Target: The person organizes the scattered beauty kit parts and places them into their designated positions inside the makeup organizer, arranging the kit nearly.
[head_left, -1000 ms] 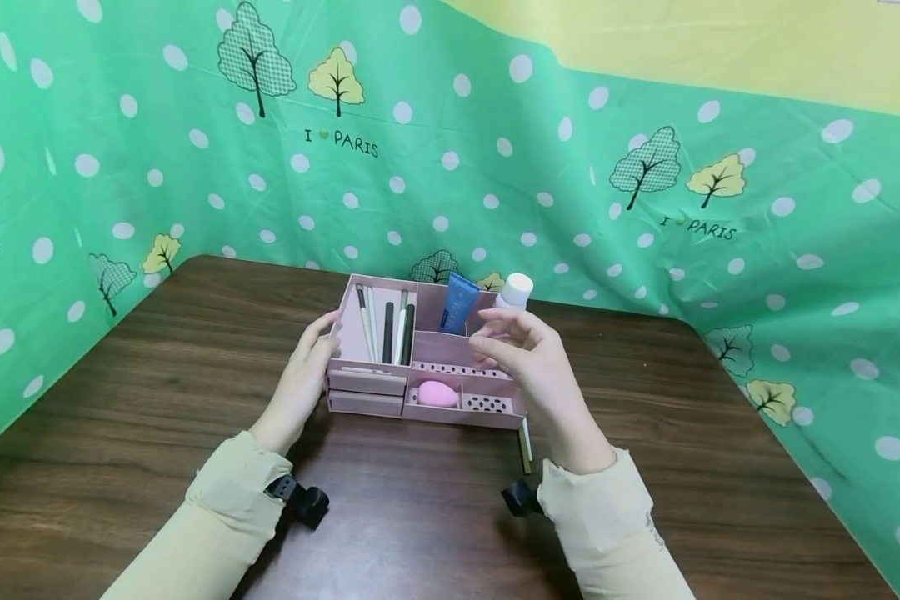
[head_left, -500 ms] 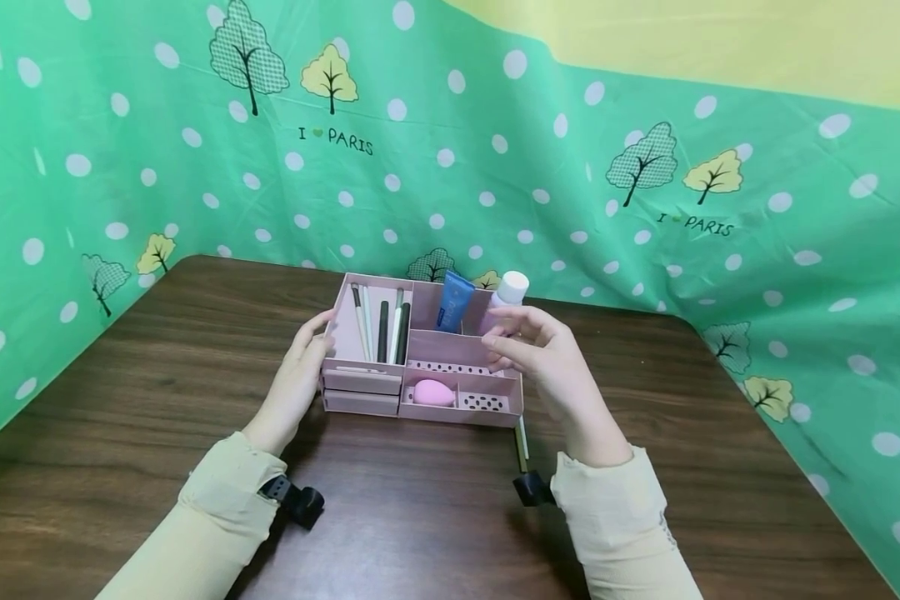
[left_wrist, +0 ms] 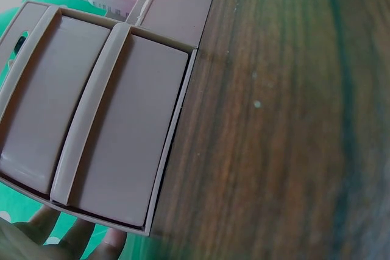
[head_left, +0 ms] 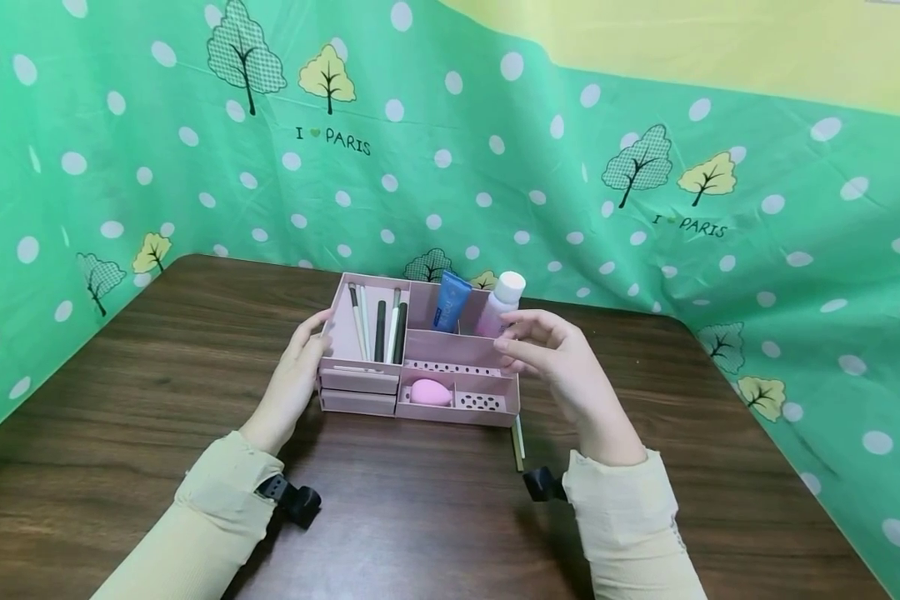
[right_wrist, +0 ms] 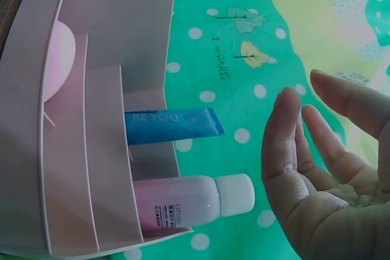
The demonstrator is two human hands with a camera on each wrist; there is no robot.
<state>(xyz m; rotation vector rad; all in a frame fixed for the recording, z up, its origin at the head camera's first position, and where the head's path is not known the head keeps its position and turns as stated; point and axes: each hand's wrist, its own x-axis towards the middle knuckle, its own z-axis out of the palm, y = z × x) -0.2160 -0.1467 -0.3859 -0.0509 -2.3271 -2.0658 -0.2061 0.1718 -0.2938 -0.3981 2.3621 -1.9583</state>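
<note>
A pink desk organizer (head_left: pixel 457 354) stands on the table. My left hand (head_left: pixel 292 375) rests against its left side; in the left wrist view several fingertips (left_wrist: pixel 76 235) show along that outer side, below the two drawers (left_wrist: pixel 128 126). To the right, my right hand (head_left: pixel 562 358) hovers near the bottle, fingers loosely bent and nothing held; the right wrist view shows a gap between the hand (right_wrist: pixel 335 181) and the bottle's cap. The lotion bottle (right_wrist: pixel 183 202), white-capped and pinkish, leans in the back right compartment. Beside it is a blue tube (right_wrist: pixel 170 125).
Several slim brushes and pencils (head_left: pixel 380 332) stand in the organizer's left compartment. A pink makeup sponge (head_left: pixel 431 392) lies in a front compartment. Two thin sticks (head_left: pixel 518 443) lie on the dark wooden table (head_left: pixel 412 517) by the front right corner. A green patterned cloth (head_left: pixel 420 150) hangs behind.
My right hand has drawn back to the right, away from the bottle, so more of the bottle shows. My left hand stays at the organizer's left side. The head view has shifted slightly.
</note>
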